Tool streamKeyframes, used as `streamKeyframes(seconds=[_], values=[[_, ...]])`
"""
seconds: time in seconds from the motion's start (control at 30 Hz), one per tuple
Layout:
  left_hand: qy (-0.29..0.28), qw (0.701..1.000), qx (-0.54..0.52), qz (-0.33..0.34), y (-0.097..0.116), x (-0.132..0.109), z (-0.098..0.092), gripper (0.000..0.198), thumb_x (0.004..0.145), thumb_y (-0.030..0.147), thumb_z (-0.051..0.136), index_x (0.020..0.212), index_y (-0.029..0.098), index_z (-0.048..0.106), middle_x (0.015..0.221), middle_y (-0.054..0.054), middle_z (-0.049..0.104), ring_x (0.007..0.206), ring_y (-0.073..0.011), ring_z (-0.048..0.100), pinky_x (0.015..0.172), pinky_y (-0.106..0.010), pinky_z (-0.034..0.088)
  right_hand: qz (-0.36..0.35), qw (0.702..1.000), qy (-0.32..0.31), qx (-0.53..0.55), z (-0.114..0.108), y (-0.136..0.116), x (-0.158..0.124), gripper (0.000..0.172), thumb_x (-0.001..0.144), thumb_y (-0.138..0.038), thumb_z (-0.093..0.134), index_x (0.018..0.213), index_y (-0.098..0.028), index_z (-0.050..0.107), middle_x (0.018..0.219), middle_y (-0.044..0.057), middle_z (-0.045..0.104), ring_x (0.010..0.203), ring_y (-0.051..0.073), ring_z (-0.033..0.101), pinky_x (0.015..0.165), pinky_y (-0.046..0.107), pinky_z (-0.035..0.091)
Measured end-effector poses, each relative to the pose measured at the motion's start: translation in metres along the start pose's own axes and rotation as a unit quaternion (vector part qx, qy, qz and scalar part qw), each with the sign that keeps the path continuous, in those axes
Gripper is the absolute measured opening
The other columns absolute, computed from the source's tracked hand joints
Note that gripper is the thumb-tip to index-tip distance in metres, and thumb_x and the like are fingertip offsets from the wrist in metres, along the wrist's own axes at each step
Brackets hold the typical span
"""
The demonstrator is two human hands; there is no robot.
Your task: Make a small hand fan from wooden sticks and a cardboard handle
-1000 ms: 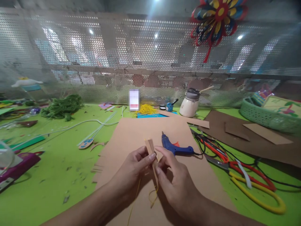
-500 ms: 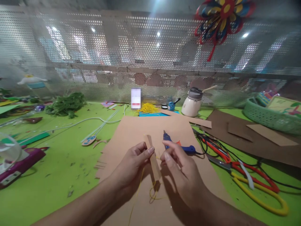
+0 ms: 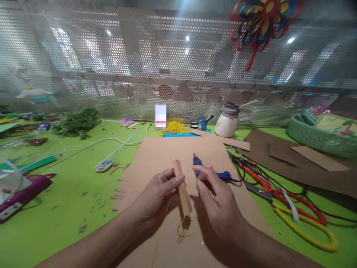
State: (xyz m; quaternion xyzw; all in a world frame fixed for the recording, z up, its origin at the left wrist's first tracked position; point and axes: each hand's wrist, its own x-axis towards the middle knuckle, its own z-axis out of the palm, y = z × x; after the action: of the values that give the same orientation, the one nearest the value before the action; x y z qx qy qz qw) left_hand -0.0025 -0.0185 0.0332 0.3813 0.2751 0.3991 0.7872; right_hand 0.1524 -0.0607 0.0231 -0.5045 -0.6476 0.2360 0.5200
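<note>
My left hand (image 3: 163, 190) pinches a narrow folded strip of brown cardboard (image 3: 183, 197) between thumb and fingers, holding it tilted above a large brown sheet (image 3: 167, 149). Thin yellow string (image 3: 182, 231) hangs in a loop below the strip's lower end, and another length trails down under the left hand. A short yellow piece shows at the strip's right edge. Just right of the strip, my right hand (image 3: 216, 197) hovers with its index finger stretched out and thumb apart, seemingly holding nothing. Behind its fingers lies a blue glue gun (image 3: 223, 175), partly hidden.
Scissors with red handles (image 3: 302, 206) and others with yellow handles (image 3: 309, 232) lie at right near black cables. A white jar (image 3: 227, 123), yellow string pile (image 3: 176, 127) and phone (image 3: 161, 116) stand at the back. At left is a purple power strip (image 3: 30, 195); at right, a green basket (image 3: 315, 137).
My right hand has drawn slightly away to the right from the strip, and the yellow string at the strip's edge no longer reaches its fingers. My left hand keeps its grip.
</note>
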Motion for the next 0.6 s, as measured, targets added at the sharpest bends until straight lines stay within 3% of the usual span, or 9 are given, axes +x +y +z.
streamKeyframes(seconds=[0.17, 0.27, 0.37, 0.5, 0.6], values=[[0.002, 1.000, 0.004, 0.003, 0.003, -0.001, 0.001, 0.018, 0.088, 0.022, 0.069, 0.104, 0.016, 0.072, 0.094, -0.008, 0.073, 0.081, -0.0156, 0.066, 0.086, -0.028, 0.048, 0.026, 0.999, 0.030, 0.017, -0.012, 0.000, 0.008, 0.026, 0.098, -0.029, 0.047, 0.118, -0.019, 0.060, 0.073, -0.002, 0.052, 0.064, 0.016, 0.053, 0.059, 0.027, 0.045], [-0.017, 1.000, -0.011, -0.010, 0.005, -0.003, 0.002, 0.011, 0.085, 0.021, 0.072, 0.094, 0.015, 0.074, 0.081, -0.006, 0.072, 0.069, -0.0136, 0.064, 0.075, -0.026, 0.050, 0.018, 0.999, 0.030, 0.026, -0.017, 0.003, 0.014, 0.023, 0.096, -0.029, 0.051, 0.112, -0.018, 0.063, 0.073, -0.001, 0.054, 0.066, 0.016, 0.054, 0.062, 0.028, 0.046], [-0.054, 0.998, -0.034, -0.024, 0.005, -0.007, 0.001, 0.010, 0.082, 0.019, 0.075, 0.088, 0.012, 0.073, 0.074, -0.005, 0.069, 0.063, -0.0108, 0.063, 0.064, -0.020, 0.048, 0.000, 0.998, 0.000, 0.055, -0.021, 0.004, 0.021, 0.019, 0.093, -0.027, 0.054, 0.106, -0.017, 0.065, 0.091, 0.006, 0.063, 0.082, 0.019, 0.061, 0.074, 0.032, 0.050], [-0.110, 0.991, -0.048, -0.062, 0.004, -0.011, -0.004, 0.019, 0.082, 0.022, 0.075, 0.094, 0.008, 0.072, 0.072, -0.007, 0.068, 0.059, -0.0108, 0.062, 0.056, -0.019, 0.048, 0.016, 0.992, -0.062, 0.109, -0.025, 0.001, 0.026, 0.029, 0.088, -0.022, 0.057, 0.115, -0.018, 0.063, 0.116, 0.011, 0.064, 0.098, 0.022, 0.061, 0.085, 0.036, 0.050], [-0.135, 0.988, -0.054, -0.057, 0.004, -0.010, -0.007, 0.021, 0.084, 0.019, 0.072, 0.101, 0.006, 0.072, 0.072, -0.008, 0.069, 0.060, -0.0101, 0.062, 0.055, -0.016, 0.046, 0.046, 0.985, -0.096, 0.135, -0.024, -0.001, 0.025, 0.037, 0.085, -0.022, 0.060, 0.122, -0.018, 0.061, 0.110, 0.010, 0.067, 0.098, 0.022, 0.062, 0.088, 0.038, 0.048]])
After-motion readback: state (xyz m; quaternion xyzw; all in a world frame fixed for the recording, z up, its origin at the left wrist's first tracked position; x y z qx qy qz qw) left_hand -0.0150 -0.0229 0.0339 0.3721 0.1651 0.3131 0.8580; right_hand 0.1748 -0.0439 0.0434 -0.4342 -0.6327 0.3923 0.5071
